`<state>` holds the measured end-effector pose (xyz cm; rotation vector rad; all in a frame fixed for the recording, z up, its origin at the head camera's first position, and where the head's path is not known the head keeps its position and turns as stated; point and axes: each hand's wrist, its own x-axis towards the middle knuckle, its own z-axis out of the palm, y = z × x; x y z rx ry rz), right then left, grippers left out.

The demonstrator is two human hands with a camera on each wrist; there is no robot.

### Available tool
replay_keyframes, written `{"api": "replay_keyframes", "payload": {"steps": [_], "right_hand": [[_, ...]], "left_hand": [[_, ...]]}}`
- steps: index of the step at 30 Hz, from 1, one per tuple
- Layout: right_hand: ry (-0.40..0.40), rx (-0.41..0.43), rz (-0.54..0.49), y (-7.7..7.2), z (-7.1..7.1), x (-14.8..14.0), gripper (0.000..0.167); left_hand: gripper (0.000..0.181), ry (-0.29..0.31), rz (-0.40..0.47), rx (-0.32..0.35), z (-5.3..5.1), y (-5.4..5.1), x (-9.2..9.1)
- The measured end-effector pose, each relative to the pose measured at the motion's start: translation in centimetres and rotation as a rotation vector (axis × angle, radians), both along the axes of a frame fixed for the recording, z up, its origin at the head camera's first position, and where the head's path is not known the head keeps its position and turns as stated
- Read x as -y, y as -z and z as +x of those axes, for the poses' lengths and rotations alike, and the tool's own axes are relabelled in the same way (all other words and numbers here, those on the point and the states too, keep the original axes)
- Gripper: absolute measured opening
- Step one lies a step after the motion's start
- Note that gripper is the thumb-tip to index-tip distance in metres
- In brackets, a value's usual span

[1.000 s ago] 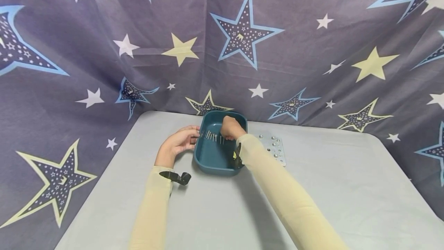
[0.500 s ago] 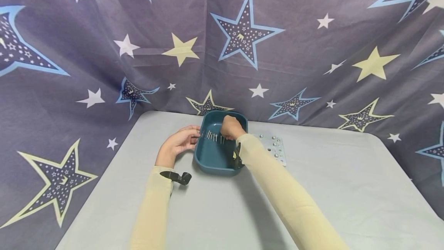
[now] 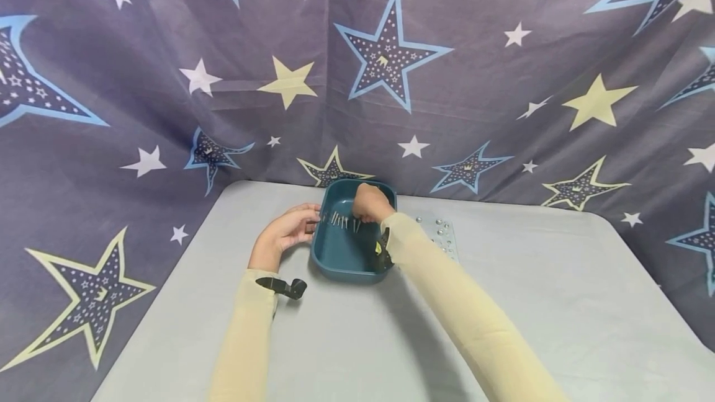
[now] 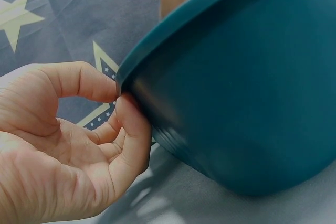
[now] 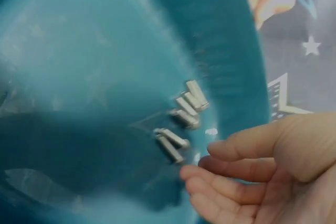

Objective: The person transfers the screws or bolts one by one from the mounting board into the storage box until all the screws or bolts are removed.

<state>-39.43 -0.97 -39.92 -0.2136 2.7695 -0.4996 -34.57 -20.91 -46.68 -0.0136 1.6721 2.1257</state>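
Observation:
A teal plastic basin [image 3: 343, 256] stands on the table. My left hand [image 3: 287, 228] is at its left side; in the left wrist view thumb and index finger [image 4: 131, 121] pinch at the rim. My right hand [image 3: 370, 203] reaches inside the basin. Several small metal screws [image 5: 191, 98] lie in a loose row on the basin floor. In the right wrist view the right fingers [image 5: 220, 187] are lightly bent, their tips close beside the nearest screws [image 5: 170, 148]. Nothing shows between them; whether a fingertip touches a screw I cannot tell.
A flat metal plate [image 3: 444, 234] with round studs or holes lies right of the basin, partly hidden behind the right sleeve [image 3: 436, 278]. A star-patterned cloth [image 3: 475, 98] hangs behind the pale tabletop [image 3: 558, 296].
The head view has shifted slightly. The right forearm now covers more of the metal plate. Both hands, the basin and the screws stay almost where they were.

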Motion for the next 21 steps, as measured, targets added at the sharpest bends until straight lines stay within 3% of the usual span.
{"api": "replay_keyframes", "payload": {"steps": [5,12,16,21], "right_hand": [[-0.107,0.031,0.009,-2.0,0.2,-0.1,0.008],[-0.243,0.022,-0.214,-5.6,1.7,-2.3,0.017],[-0.273,-0.021,-0.312,-7.7,2.4,-4.2,0.016],[-0.309,-0.126,-0.340,-9.8,3.3,-7.0,0.017]], "left_hand": [[0.027,0.008,-0.003,-0.005,0.0,0.0,0.1],[0.027,-0.002,-0.006,0.012,0.0,0.1,-0.2],[0.028,0.006,-0.008,0.006,-0.1,0.1,-0.2],[0.024,0.010,-0.004,0.001,-0.1,0.2,0.1]]}}
